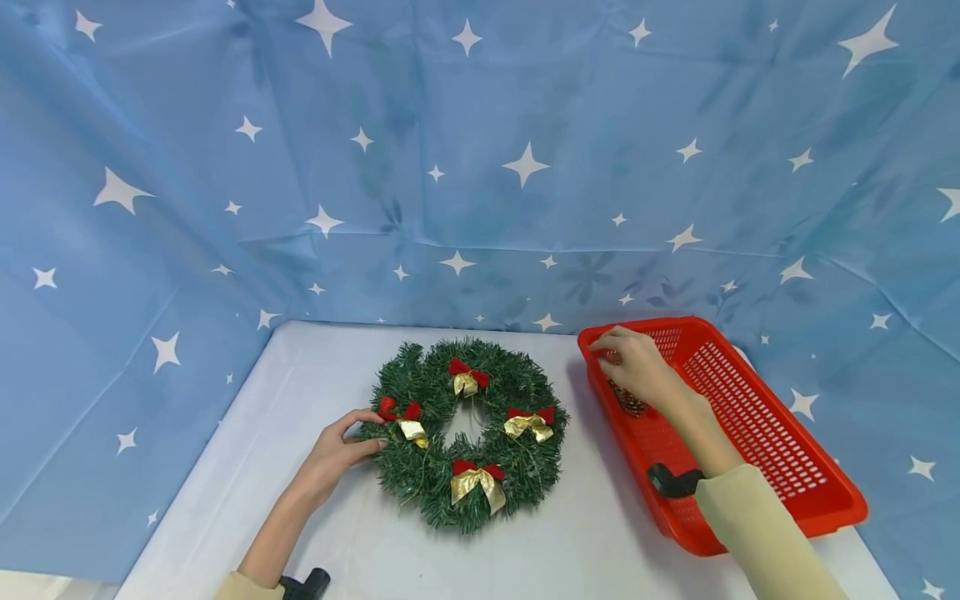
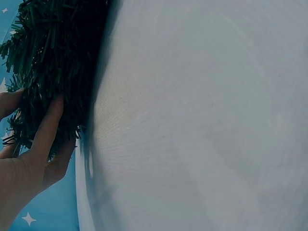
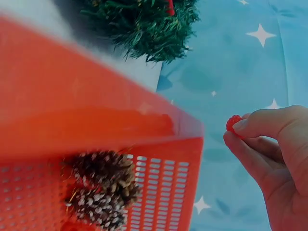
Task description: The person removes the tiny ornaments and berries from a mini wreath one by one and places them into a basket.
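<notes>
A green wreath lies on the white table, with red-and-gold bows around its ring. By the left bow sits a small red berry. My left hand grips the wreath's left edge, its fingertips sunk among the needles in the left wrist view. Over the far left corner of the red basket is my right hand. In the right wrist view it pinches a bumpy red berry between thumb and fingers. Pine cones, some white-tipped, lie in the basket below; the hand partly hides them in the head view.
The basket has slotted side walls and stands at the table's right side. A blue cloth with white stars hangs behind and along both sides. White cloth covers the table. Dark straps with camera mounts sit at both wrists.
</notes>
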A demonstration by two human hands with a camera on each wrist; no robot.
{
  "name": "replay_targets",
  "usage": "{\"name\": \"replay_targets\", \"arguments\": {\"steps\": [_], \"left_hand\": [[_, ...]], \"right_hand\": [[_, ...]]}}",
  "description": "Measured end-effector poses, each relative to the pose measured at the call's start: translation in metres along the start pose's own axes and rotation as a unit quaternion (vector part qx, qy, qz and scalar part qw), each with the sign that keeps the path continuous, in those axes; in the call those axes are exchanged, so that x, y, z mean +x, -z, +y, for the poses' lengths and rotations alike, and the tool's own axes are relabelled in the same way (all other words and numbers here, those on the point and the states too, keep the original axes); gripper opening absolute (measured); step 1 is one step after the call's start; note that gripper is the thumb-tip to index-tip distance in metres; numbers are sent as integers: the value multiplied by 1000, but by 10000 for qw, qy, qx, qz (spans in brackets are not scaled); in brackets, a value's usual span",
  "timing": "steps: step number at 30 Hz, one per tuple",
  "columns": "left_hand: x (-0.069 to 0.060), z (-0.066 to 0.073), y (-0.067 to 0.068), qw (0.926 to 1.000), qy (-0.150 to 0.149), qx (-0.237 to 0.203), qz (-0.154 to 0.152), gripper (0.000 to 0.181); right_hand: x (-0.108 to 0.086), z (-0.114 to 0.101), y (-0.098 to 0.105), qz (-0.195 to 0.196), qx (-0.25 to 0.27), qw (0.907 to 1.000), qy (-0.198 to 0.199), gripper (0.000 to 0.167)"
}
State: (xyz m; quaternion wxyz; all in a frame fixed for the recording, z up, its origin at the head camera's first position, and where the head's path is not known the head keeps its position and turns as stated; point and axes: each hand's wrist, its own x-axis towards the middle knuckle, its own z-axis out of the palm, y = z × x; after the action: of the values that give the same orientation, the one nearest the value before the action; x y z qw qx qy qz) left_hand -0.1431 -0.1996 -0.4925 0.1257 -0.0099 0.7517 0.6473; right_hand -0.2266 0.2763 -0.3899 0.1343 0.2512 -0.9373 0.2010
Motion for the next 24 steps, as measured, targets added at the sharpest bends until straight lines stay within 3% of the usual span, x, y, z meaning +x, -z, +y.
{"name": "replay_targets", "arguments": {"steps": [9, 24], "left_hand": [[2, -2, 0, 10000, 74, 46, 34, 40], [2, -2, 0, 9999, 101, 85, 33, 39]], "right_hand": [[-16, 24, 4, -58, -177, 9997, -165, 24], [-40, 64, 6, -545, -154, 9930, -1036, 22]]}}
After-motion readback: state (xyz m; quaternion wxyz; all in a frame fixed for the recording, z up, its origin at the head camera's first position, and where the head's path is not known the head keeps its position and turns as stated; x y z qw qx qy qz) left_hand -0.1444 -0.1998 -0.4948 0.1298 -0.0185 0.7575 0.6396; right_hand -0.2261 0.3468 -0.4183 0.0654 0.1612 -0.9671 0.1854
